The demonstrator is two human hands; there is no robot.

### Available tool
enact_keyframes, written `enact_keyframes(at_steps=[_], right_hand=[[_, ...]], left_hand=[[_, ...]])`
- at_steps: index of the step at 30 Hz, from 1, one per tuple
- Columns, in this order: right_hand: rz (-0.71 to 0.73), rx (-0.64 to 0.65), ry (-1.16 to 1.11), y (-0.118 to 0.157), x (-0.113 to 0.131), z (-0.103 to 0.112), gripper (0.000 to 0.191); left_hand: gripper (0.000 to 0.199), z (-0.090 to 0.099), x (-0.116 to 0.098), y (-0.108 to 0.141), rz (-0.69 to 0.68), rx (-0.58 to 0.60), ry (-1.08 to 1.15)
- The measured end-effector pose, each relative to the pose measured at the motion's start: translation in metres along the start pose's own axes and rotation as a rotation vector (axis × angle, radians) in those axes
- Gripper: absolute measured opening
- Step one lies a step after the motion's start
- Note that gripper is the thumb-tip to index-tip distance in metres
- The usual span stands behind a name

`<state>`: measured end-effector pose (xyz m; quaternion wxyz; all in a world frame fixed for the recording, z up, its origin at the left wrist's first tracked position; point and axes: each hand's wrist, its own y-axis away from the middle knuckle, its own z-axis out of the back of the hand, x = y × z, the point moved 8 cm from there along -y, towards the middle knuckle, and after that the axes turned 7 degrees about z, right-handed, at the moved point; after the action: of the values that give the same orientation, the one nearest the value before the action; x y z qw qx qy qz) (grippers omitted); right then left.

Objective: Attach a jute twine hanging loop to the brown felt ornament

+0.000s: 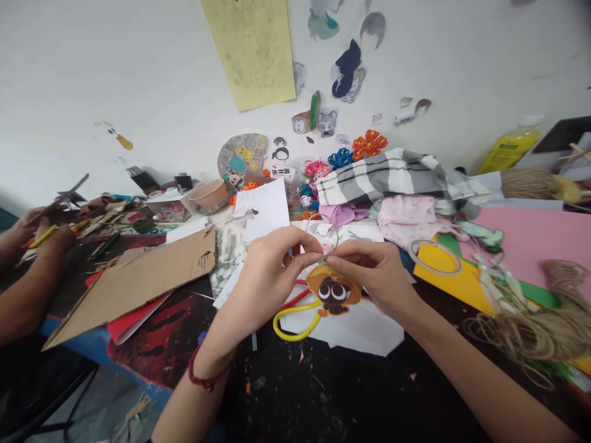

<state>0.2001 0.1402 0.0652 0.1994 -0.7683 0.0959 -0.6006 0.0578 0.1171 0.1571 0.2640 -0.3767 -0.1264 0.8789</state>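
My left hand (272, 274) and my right hand (378, 271) meet over the middle of the table, each with thumb and forefinger pinched on a thin string (338, 229). It curves up in a loop above the fingertips. Directly below hangs or lies a flat cartoon cat cutout (333, 294), black-faced with big white eyes and an orange hat; how the string joins it is hidden by my fingers. Beside it a yellow cord loop (295, 337) and a red cord (295, 299) lie over white paper (369, 329).
Left of me lies a cardboard sheet (138, 280), with another person's hands (50, 237) beyond it. A tape roll (435, 256), yellow card (443, 277) and jute twine (540, 320) sit at right. Plaid cloth (392, 175) and pipe-cleaner flowers (341, 159) line the wall.
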Motion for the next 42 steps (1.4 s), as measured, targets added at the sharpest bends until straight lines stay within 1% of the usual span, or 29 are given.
enact_keyframes(at_steps=[4, 9, 14, 21, 32, 42], right_hand=[[0.005, -0.012, 0.019, 0.000, 0.000, 0.002, 0.010], [-0.002, -0.023, 0.023, 0.000, 0.001, 0.002, 0.012], [0.009, -0.021, 0.034, 0.001, 0.004, 0.002, 0.011], [0.039, -0.009, 0.059, 0.000, 0.007, 0.002, 0.010], [0.073, 0.016, 0.114, 0.002, 0.014, -0.002, 0.010], [0.139, 0.036, 0.237, 0.003, 0.019, -0.004, 0.008]], left_hand=[[0.006, -0.004, 0.001, 0.000, 0.008, 0.014, 0.006], [0.006, -0.006, 0.000, -0.002, 0.023, 0.030, 0.070], [0.006, -0.004, 0.009, -0.003, 0.143, 0.029, 0.121], [0.009, -0.006, 0.017, -0.002, 0.220, 0.045, 0.209], [0.012, -0.010, 0.017, -0.003, 0.240, 0.082, 0.198], [0.013, -0.013, 0.023, -0.005, 0.265, 0.133, 0.266]])
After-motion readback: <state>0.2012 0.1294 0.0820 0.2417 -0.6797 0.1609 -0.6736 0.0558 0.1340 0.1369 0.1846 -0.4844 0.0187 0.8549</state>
